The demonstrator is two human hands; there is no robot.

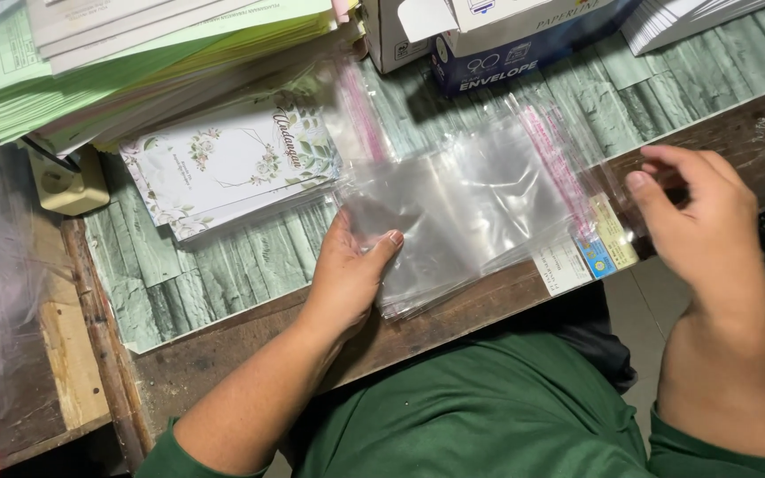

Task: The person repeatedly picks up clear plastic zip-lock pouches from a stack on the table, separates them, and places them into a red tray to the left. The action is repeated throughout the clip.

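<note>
Across the table's (pixel 223 265) far side we see a paper stack (pixel 135 62), boxes (pixel 489 44) and floral cards (pixel 232 164). At the near edge lies our pile of clear plastic sleeves (pixel 462 208), long axis left-right, flaps pointing right. Our left hand (pixel 351 270) presses its left end, thumb on top; our right hand (pixel 701 221) pinches a flap.

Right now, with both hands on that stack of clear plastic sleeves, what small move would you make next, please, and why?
Probably peel the top sleeve free with the right hand: its fingers pinch at the flap end of the clear plastic sleeves, while the left hand presses the stack's near corner down.
</note>
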